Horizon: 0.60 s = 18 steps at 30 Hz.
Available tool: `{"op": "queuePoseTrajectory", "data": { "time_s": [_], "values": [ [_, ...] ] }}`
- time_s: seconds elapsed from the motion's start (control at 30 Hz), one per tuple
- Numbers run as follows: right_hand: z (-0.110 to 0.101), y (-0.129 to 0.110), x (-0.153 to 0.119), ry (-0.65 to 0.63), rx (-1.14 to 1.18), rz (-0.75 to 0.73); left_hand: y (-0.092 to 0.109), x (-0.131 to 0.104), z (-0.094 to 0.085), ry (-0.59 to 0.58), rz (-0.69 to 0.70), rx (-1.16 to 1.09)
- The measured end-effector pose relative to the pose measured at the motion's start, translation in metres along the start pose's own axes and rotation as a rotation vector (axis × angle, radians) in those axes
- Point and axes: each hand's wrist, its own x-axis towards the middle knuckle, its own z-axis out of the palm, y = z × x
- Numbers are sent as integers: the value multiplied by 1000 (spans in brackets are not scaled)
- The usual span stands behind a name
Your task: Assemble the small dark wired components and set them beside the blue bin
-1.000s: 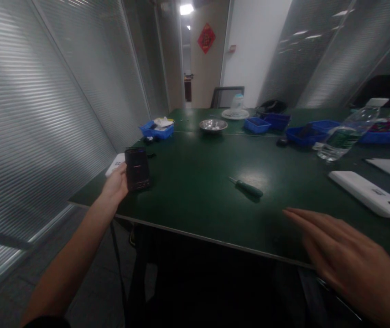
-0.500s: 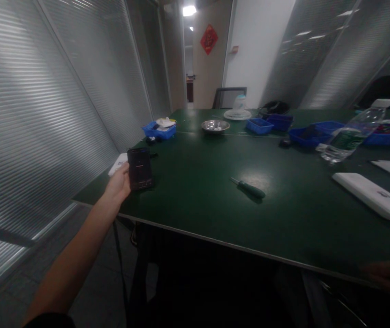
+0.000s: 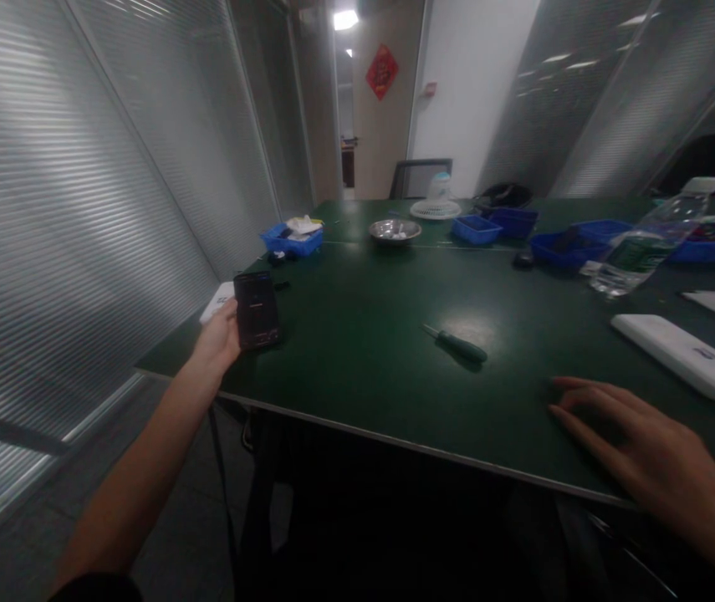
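My left hand [image 3: 220, 337] grips a dark smartphone [image 3: 257, 309] by its left side, at the left part of the green table [image 3: 357, 359]. The phone's screen faces me, dark with faint text. Over the right front of the table is my right hand [image 3: 636, 431], its fingers apart with nothing between them. A screwdriver [image 3: 456, 342] with a green handle lies in the middle, to the left of my right hand, its shaft pointing away to the left. Beyond my right hand lies a white power bank [image 3: 683, 355].
A second white device [image 3: 217, 299] lies partly behind my left hand. Farther back are a blue basket [image 3: 298, 243], a metal bowl [image 3: 395, 232] and a white woven plate [image 3: 435, 209]. A clear plastic bottle [image 3: 646, 247] tilts at the right beside blue trays [image 3: 564, 248].
My right hand has come up from the lower right edge and moved left over the table. My left hand and the phone are almost where they were.
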Motion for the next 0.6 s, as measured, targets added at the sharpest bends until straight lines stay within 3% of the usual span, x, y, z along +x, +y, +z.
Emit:
{"op": "queuePoseTrajectory", "data": {
  "time_s": [0.1,0.23,0.47,0.6],
  "values": [
    [9,7,1,-37,4,-39,1,1,-1,-3,-12,-4],
    [6,7,3,-50,-12,-65,-1,1,0,12,6,19],
    [0,-3,5,-97,-8,-24,-9,-34,14,-159,489,73],
    [4,9,3,-117,-11,-26,-11,-62,22,-155,614,176]
  ]
}}
